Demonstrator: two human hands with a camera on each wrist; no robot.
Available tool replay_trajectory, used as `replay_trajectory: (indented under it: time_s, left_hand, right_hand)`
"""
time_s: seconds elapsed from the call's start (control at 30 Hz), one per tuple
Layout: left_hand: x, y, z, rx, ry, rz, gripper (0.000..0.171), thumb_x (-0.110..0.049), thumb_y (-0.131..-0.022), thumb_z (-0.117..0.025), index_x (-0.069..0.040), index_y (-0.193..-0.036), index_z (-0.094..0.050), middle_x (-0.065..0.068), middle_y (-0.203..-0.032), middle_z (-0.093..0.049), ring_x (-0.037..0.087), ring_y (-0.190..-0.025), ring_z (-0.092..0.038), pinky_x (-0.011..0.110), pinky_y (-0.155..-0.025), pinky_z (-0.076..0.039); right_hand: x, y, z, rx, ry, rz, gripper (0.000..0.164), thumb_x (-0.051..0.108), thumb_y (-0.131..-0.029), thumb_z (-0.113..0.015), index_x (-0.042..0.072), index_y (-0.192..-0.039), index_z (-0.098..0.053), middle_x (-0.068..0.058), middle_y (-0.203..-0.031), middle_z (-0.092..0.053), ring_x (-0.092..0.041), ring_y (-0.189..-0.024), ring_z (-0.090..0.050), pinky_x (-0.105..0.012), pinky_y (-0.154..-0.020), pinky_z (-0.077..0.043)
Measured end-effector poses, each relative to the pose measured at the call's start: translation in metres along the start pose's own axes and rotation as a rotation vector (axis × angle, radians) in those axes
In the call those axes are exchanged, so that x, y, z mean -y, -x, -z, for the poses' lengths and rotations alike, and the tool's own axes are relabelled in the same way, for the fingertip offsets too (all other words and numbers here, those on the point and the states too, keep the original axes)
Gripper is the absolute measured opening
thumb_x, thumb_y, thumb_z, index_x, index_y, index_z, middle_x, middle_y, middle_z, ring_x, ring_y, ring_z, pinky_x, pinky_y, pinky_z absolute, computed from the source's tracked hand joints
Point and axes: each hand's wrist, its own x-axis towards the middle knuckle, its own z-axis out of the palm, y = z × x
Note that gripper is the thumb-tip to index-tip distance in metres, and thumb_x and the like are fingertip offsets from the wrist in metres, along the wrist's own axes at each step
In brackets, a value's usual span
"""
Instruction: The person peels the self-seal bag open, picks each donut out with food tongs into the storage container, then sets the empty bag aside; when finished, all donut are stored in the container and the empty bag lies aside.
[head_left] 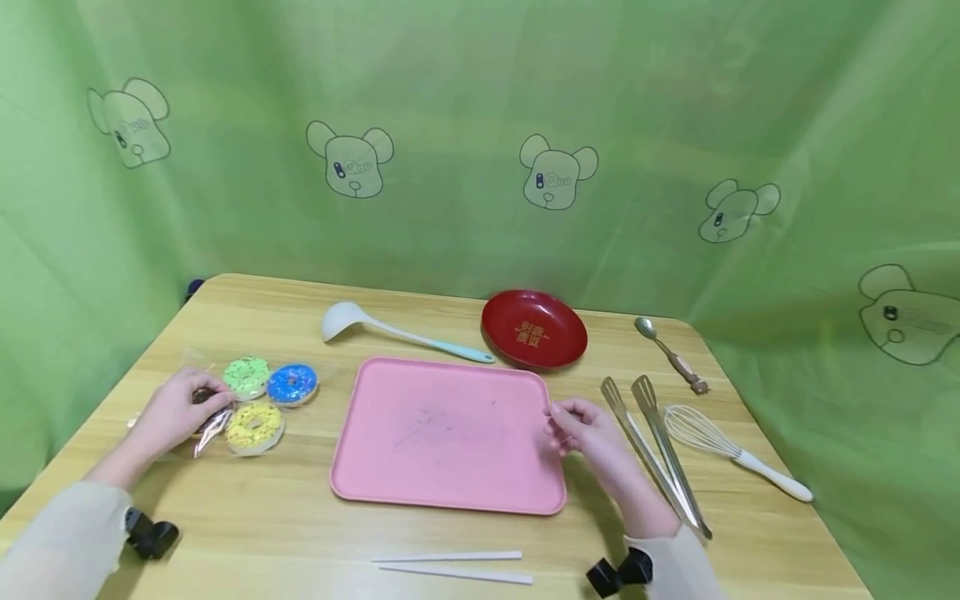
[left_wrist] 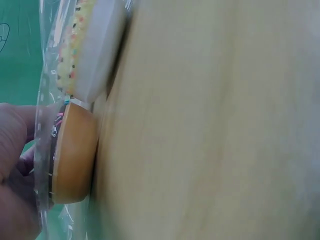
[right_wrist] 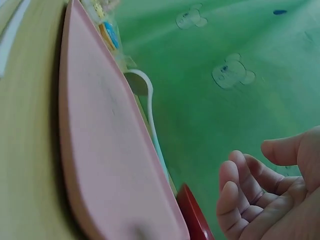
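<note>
On the left, my left hand (head_left: pixel 176 410) grips a doughnut (head_left: pixel 202 395) with dark chocolate icing through clear plastic wrapping (head_left: pixel 213 432). In the left wrist view the doughnut's tan side (left_wrist: pixel 77 155) faces the camera, close over the wooden table, and the fingers are at its iced face. Beside it are a yellow doughnut (head_left: pixel 256 427), a green one (head_left: pixel 246 377) and a blue one (head_left: pixel 292 384), all with sprinkles. My right hand (head_left: pixel 588 433), fingers loosely curled and holding nothing, hovers by the right edge of a pink tray (head_left: pixel 450 433).
Behind the tray lie a white ladle (head_left: pixel 397 332) and a red plate (head_left: pixel 534 329). To the right are a spoon (head_left: pixel 670 354), metal tongs (head_left: pixel 660 454) with slotted ends and a white whisk (head_left: pixel 735 450). White chopsticks (head_left: pixel 453 567) lie in front. A green curtain (head_left: pixel 450 75) hangs behind the table.
</note>
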Motion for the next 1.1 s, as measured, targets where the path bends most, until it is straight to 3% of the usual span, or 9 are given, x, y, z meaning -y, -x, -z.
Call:
replay_trajectory:
  time_s: [0.2,0.33,0.43,0.6,0.73,0.83,0.9,0.97,1.1]
  left_hand:
    - [0.002,0.001,-0.001,-0.015,0.039,-0.022,0.014,-0.012,-0.089,-0.063,0.001,-0.088,-0.064,0.022,-0.096,-0.057,0.041,-0.093,-0.052,0.06,-0.081,-0.037]
    - [0.004,0.003,0.0,-0.029,0.062,-0.041,0.014,-0.011,-0.091,-0.06,0.003,-0.089,-0.062,0.024,-0.098,-0.057,0.043,-0.096,-0.05,0.062,-0.083,-0.035]
    - [0.004,0.006,0.003,-0.035,0.074,-0.005,0.017,-0.015,-0.093,-0.058,0.002,-0.092,-0.06,0.024,-0.1,-0.057,0.042,-0.099,-0.049,0.063,-0.084,-0.034]
    - [0.002,0.011,0.008,-0.049,0.099,0.043,0.023,-0.021,-0.094,-0.057,0.001,-0.098,-0.059,0.023,-0.104,-0.057,0.039,-0.101,-0.049,0.062,-0.083,-0.037]
    - [0.0,0.012,0.012,-0.09,0.083,0.046,0.022,-0.023,-0.093,-0.058,-0.002,-0.099,-0.059,0.016,-0.102,-0.059,0.01,-0.097,-0.049,0.031,-0.084,-0.045]
    - [-0.001,0.012,0.014,-0.121,0.084,0.043,0.021,-0.024,-0.093,-0.058,-0.004,-0.1,-0.06,0.008,-0.101,-0.059,-0.008,-0.092,-0.042,0.009,-0.074,-0.038]
    - [-0.001,0.011,0.015,-0.136,0.102,0.049,0.022,-0.024,-0.093,-0.058,-0.003,-0.101,-0.06,0.001,-0.099,-0.059,-0.012,-0.09,-0.041,0.008,-0.076,-0.038]
    - [-0.001,0.01,0.016,-0.146,0.123,0.057,0.024,-0.024,-0.093,-0.058,-0.002,-0.103,-0.06,-0.008,-0.096,-0.057,-0.012,-0.09,-0.042,0.014,-0.083,-0.042]
    - [-0.002,0.008,0.017,-0.183,0.15,0.046,0.023,-0.021,-0.091,-0.061,-0.001,-0.101,-0.061,-0.021,-0.089,-0.055,-0.012,-0.087,-0.045,0.011,-0.085,-0.039]
  right_hand:
    - [-0.012,0.02,0.033,-0.042,0.01,0.055,0.027,0.015,-0.093,-0.056,-0.011,-0.103,-0.054,-0.009,-0.08,-0.061,-0.016,-0.066,-0.059,-0.027,-0.059,-0.052]
    - [-0.032,0.022,0.068,-0.039,-0.002,0.098,0.029,0.019,-0.094,-0.056,-0.007,-0.107,-0.055,-0.01,-0.085,-0.062,-0.018,-0.07,-0.061,-0.029,-0.061,-0.053]
    - [-0.058,0.018,0.101,-0.039,-0.035,0.12,0.033,0.021,-0.094,-0.056,-0.007,-0.112,-0.054,-0.013,-0.089,-0.063,-0.02,-0.073,-0.062,-0.029,-0.062,-0.053]
    - [-0.083,0.018,0.14,-0.16,-0.01,0.071,0.042,0.031,-0.091,-0.06,-0.004,-0.113,-0.054,-0.013,-0.091,-0.064,-0.018,-0.071,-0.063,-0.028,-0.059,-0.054]
    - [-0.068,0.033,0.143,-0.25,0.115,0.016,0.049,0.034,-0.09,-0.062,-0.007,-0.114,-0.052,-0.008,-0.089,-0.064,-0.017,-0.072,-0.064,-0.03,-0.062,-0.054]
    - [-0.052,0.046,0.136,-0.338,0.247,-0.003,0.046,0.03,-0.092,-0.06,-0.008,-0.116,-0.051,-0.001,-0.088,-0.063,-0.013,-0.075,-0.062,-0.028,-0.064,-0.054]
    - [-0.043,0.053,0.13,-0.4,0.37,-0.003,0.045,0.029,-0.093,-0.058,-0.007,-0.118,-0.05,-0.001,-0.09,-0.061,-0.007,-0.075,-0.058,-0.025,-0.065,-0.052]
    - [-0.042,0.056,0.128,-0.449,0.477,-0.006,0.044,0.027,-0.093,-0.058,-0.007,-0.119,-0.05,-0.007,-0.095,-0.061,-0.004,-0.076,-0.054,-0.019,-0.064,-0.05]
    - [-0.049,0.057,0.129,-0.466,0.617,-0.023,0.046,0.026,-0.092,-0.059,-0.009,-0.121,-0.051,-0.027,-0.113,-0.055,-0.02,-0.09,-0.056,-0.019,-0.069,-0.044]
